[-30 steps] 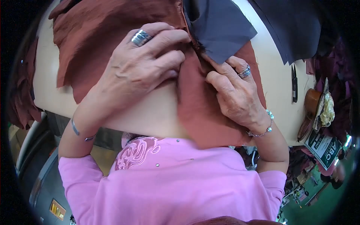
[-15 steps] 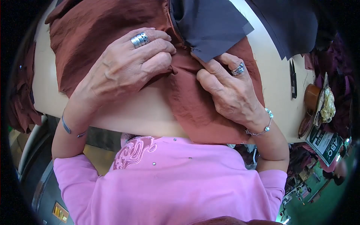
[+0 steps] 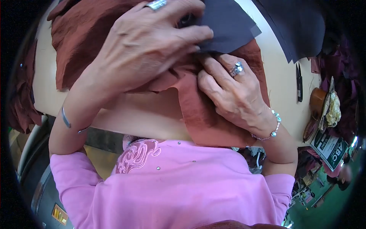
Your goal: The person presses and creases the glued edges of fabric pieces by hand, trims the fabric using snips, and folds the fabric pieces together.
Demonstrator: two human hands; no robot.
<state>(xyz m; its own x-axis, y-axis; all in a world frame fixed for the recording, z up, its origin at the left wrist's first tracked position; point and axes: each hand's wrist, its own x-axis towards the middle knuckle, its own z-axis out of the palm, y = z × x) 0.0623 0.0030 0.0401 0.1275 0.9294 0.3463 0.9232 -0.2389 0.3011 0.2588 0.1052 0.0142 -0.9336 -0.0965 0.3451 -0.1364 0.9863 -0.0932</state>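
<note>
Rust-brown cloth (image 3: 84,34) is spread over the table, with a dark grey fabric piece (image 3: 228,26) lying on top of it. My left hand (image 3: 148,45), somewhat blurred, reaches across the brown cloth to the left edge of the grey piece. Its thumb and upper fingers are apart; the tips of the lower fingers are hidden. Close beside it, my right hand (image 3: 232,89) is closed, pinching the brown cloth near the grey piece's lower edge. The pinched spot itself is covered by the fingers.
More dark fabric (image 3: 293,23) lies at the far right of the table (image 3: 141,118). Black thread snips (image 3: 299,82) rest near the right edge, by a brown round object (image 3: 317,100). A green ABC label (image 3: 329,149) sits at the corner. Maroon cloth (image 3: 23,91) hangs at left.
My left hand has moved up and right, off the brown cloth's fold and over the grey piece, its fingers spreading. My right hand has stayed nearly in place.
</note>
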